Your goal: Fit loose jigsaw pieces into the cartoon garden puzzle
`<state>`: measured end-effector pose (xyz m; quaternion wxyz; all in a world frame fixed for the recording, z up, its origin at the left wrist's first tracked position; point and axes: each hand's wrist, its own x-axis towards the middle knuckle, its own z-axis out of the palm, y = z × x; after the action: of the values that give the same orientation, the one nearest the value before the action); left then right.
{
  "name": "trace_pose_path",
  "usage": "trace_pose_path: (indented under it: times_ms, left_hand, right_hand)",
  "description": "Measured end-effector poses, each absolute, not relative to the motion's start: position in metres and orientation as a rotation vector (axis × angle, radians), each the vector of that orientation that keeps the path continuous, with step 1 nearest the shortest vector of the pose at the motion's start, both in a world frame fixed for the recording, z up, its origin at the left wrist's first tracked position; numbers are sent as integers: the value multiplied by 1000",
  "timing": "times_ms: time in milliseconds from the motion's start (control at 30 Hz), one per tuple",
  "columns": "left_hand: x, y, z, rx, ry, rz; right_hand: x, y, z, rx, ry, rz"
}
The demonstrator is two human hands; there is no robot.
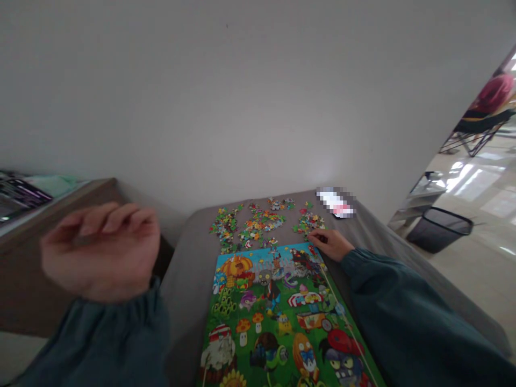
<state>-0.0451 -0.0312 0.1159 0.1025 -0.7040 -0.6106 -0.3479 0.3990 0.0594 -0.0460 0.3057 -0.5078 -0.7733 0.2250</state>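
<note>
Left hand: up in the air now, the left hand point(100, 250) is raised close to the camera, off to the left of the table, fingers curled loosely inward; blurred, and nothing shows in its grip.

Right hand: the right hand point(331, 243) is down at the far right corner of the puzzle board, fingers bent, tips at the edge of the loose pieces; whether it has pinched one I cannot tell.

Puzzle board: the puzzle board point(278, 317) lies flat on the grey table point(189, 279), a bright cartoon garden picture with pumpkin, mushrooms and a zombie face, running from the near edge toward the wall.

Loose pieces: the loose pieces point(258, 223) are scattered in small clusters just beyond the board's far edge, straight on the table, in no tray or box.

Phone-like item: a pixelated flat item point(336, 202) lies past the pieces at the far right corner.

Bin: a dark mesh waste bin point(439, 228) stands on the shiny floor to the right; its contents are hidden from here.

Side desk: a brown desk point(60, 215) stands left, by the wall.
</note>
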Motion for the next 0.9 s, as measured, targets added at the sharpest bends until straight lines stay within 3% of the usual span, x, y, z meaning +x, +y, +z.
trace_pose_path:
  times_ms: [67, 100, 233, 333, 667, 900]
  left_hand:
    - [-5, -1, 143, -1876, -1591, -1550]
    - [8, 10, 146, -1909, -1537, -1571]
    - [26, 43, 111, -2260, -1516, -974]
    - [23, 70, 73, -2402, -1562, -736]
    - [-15, 130, -4, -2295, -1901, -513]
    - [-12, 135, -20, -2246, -2003, -424]
  right_hand:
    - [399, 59, -45, -1335, -2049, 609]
    - [398, 59, -44, -1330, -2050, 615]
    - [397, 60, -43, -1320, -2052, 631]
    - [397, 61, -44, -1306, -2055, 627]
    - [392, 65, -47, -1348, -1962, 568]
    - [386, 64, -49, -1380, -1926, 393]
